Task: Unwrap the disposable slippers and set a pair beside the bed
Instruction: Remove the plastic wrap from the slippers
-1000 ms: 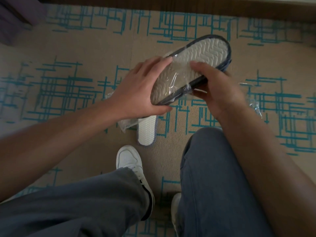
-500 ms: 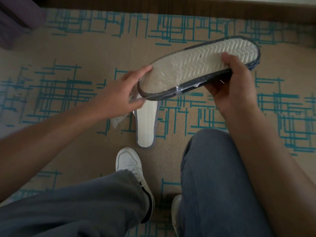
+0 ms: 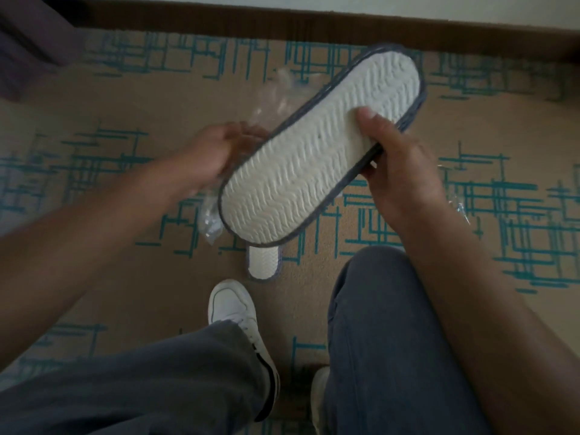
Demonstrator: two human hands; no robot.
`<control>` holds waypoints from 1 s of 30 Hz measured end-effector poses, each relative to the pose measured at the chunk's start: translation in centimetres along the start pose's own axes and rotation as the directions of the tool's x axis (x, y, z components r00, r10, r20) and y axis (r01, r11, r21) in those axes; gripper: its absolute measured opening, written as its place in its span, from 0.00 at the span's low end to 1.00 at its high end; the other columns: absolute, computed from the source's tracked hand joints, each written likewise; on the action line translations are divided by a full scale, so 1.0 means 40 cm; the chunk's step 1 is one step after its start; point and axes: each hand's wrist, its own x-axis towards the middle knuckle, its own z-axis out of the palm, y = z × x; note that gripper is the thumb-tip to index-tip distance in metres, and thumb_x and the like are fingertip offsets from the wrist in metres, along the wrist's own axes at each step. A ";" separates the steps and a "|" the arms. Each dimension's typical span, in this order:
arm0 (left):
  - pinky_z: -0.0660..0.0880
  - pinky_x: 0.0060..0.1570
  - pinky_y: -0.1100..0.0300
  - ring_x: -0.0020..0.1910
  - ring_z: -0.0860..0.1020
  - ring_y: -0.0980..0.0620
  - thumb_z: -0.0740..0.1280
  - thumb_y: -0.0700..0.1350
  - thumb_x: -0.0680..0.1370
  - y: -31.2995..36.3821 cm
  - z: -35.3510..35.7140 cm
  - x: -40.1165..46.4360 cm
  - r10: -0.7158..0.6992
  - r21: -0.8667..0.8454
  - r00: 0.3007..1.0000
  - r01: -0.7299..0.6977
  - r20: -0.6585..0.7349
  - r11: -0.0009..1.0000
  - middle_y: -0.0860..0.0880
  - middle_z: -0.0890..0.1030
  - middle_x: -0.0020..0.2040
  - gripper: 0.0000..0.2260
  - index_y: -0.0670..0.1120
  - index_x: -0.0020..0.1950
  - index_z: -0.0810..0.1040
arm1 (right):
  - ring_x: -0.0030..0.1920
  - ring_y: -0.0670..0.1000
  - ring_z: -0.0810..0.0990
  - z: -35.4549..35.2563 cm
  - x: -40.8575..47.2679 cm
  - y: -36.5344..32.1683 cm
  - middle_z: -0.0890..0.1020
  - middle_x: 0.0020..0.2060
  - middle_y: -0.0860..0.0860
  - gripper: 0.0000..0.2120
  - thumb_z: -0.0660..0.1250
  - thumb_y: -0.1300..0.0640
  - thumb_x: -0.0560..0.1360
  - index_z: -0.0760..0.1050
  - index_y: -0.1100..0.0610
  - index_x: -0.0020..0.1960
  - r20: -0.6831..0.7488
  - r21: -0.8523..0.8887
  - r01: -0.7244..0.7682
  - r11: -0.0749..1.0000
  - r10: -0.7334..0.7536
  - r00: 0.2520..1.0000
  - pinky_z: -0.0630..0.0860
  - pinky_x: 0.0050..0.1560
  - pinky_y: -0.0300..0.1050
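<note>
Below: 2nd slipper [image 3: 263, 262] on carpet [image 3: 125, 277], by sneaker [image 3: 232, 306].

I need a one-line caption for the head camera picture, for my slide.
Right hand holds a slipper sole up while left hand pulls away its clear wrapper; a second slipper lies on the carpet.

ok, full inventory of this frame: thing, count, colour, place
held slipper: 1, white sole, grey-blue edge, sole up in right hand
floor slipper: 1, same colours, sole up on the carpet, mostly hidden
plastic wrapper: 1, clear, in left hand
loose plastic: 1, clear, on carpet at right
carpet: tan, teal lines
baseboard: dark brown, top
sneakers: 2, white
trousers: grey
hands: left hand, blurred; right hand
</note>
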 end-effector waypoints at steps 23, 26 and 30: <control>0.79 0.60 0.51 0.53 0.84 0.55 0.71 0.53 0.77 0.032 0.121 -0.064 0.131 -0.121 0.984 -0.116 0.125 0.986 0.53 0.86 0.52 0.12 0.51 0.58 0.81 | 0.56 0.56 0.87 0.011 -0.001 0.014 0.87 0.54 0.57 0.15 0.68 0.53 0.81 0.79 0.62 0.62 0.027 -0.047 0.041 0.998 -0.040 0.999 0.82 0.58 0.54; 0.79 0.52 0.57 0.48 0.84 0.54 0.71 0.47 0.77 0.034 0.130 -0.056 0.119 -0.377 0.990 -0.080 0.080 0.923 0.52 0.86 0.47 0.08 0.47 0.53 0.81 | 0.61 0.57 0.83 -0.007 0.013 -0.005 0.85 0.59 0.55 0.28 0.58 0.38 0.82 0.75 0.60 0.69 0.157 0.000 -0.116 0.993 0.115 0.981 0.78 0.64 0.57; 0.79 0.47 0.60 0.44 0.84 0.56 0.66 0.41 0.80 0.039 0.118 -0.041 0.079 -0.619 0.997 -0.075 -0.021 0.782 0.52 0.86 0.43 0.04 0.43 0.52 0.79 | 0.40 0.47 0.82 -0.039 0.013 -0.004 0.83 0.39 0.46 0.23 0.53 0.39 0.83 0.79 0.54 0.54 0.217 -0.242 -0.233 0.942 0.287 0.933 0.80 0.43 0.46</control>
